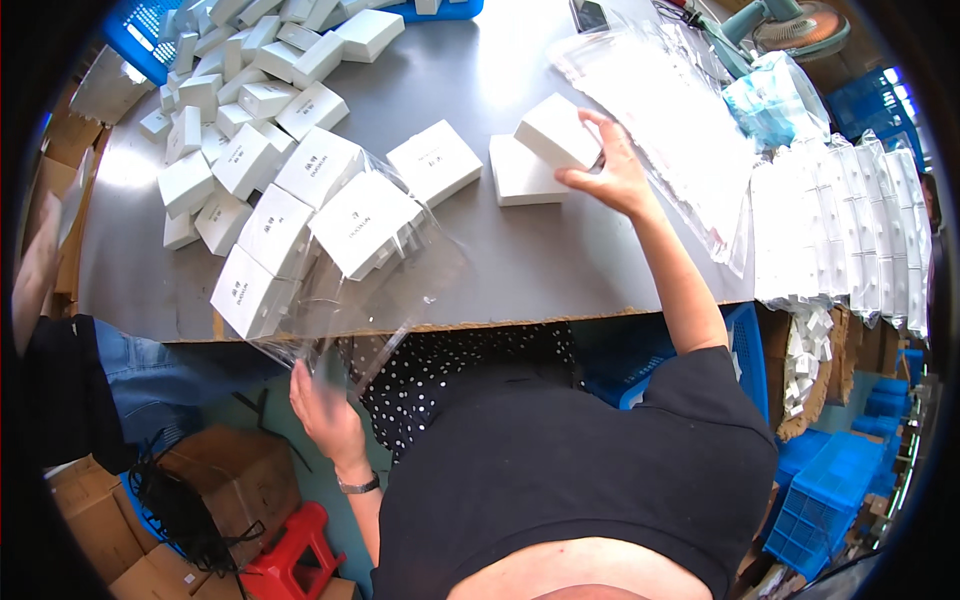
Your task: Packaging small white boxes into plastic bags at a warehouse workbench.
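your right hand (612,172) is out over the grey table (560,255), fingers wrapped round a small white box (556,132) that is tilted up off the surface. just under it and to its left lies a second box (521,172), flat on the table and touching the held one. left of that, apart from both, sits a third box (435,162).

your left hand (325,405) is down below the table edge, pinching the lower end of a clear bag (385,265). the bag runs up from your fingers onto the table and is see-through: white boxes show inside or under it, and you cannot tell which from here. beyond that hand, up and to the left, a heap of boxes (240,110) spreads across the table toward a blue crate (150,40) at the far corner.

to the right of your right hand a stack of empty clear bags (670,120) lies flat, and further right rows of bagged white packs (850,230) hang over the table edge. below that hand, under the table, stand blue bins (830,490). near your left hand, on the floor, are cardboard cartons (225,480) and a red stool (290,555).
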### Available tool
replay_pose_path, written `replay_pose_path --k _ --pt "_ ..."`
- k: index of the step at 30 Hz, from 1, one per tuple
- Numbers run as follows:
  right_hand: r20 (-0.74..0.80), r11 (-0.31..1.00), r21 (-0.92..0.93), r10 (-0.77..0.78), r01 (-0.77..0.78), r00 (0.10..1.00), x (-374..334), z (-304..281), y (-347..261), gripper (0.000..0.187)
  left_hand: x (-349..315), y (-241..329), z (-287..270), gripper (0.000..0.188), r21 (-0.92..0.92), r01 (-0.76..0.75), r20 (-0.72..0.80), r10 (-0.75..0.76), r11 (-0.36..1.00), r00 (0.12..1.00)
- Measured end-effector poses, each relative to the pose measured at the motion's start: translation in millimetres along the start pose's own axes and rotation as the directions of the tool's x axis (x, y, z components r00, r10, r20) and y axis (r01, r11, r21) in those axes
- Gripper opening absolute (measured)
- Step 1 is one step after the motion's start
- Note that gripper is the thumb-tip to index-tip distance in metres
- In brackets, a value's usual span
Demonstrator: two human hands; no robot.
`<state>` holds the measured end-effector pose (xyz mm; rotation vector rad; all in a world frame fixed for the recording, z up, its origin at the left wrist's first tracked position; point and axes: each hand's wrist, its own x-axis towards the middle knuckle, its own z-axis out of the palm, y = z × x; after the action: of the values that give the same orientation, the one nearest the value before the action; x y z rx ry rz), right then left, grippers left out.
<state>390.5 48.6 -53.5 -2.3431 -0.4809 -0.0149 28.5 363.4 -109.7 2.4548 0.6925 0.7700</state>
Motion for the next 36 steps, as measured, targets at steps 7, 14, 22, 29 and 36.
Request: replay_pose_path --k 7,14,22,29,36 --pt "0.244 0.916 -0.070 -0.369 0.395 0.897 9.0 15.8 8.4 0.089 9.0 11.8 -6.9 0.062 -0.033 -0.014 -0.009 0.014 0.999 1.000" --pt "0.253 0.677 0.702 -0.526 0.220 0.812 -64.3 46.9 -56.8 0.097 16.3 21.5 -17.2 0.072 -0.003 -0.134 -0.024 0.134 0.991 0.991" --pt "0.073 0.926 0.013 -0.378 0.378 0.923 -87.2 145.9 -179.2 0.087 13.3 47.6 -15.2 0.080 -0.103 -0.296 0.084 0.304 0.950 0.949" --pt "-0.097 0.803 -0.207 -0.585 0.559 0.805 -107.2 156.1 -162.3 0.079 2.4 58.0 1.2 0.080 -0.207 -0.308 0.011 0.317 0.929 0.948" --pt "0.111 0.795 -0.005 -0.602 0.606 0.791 -95.6 173.3 -150.3 0.029 0.4 49.6 5.7 0.080 -0.288 -0.323 0.079 0.358 0.902 0.930"
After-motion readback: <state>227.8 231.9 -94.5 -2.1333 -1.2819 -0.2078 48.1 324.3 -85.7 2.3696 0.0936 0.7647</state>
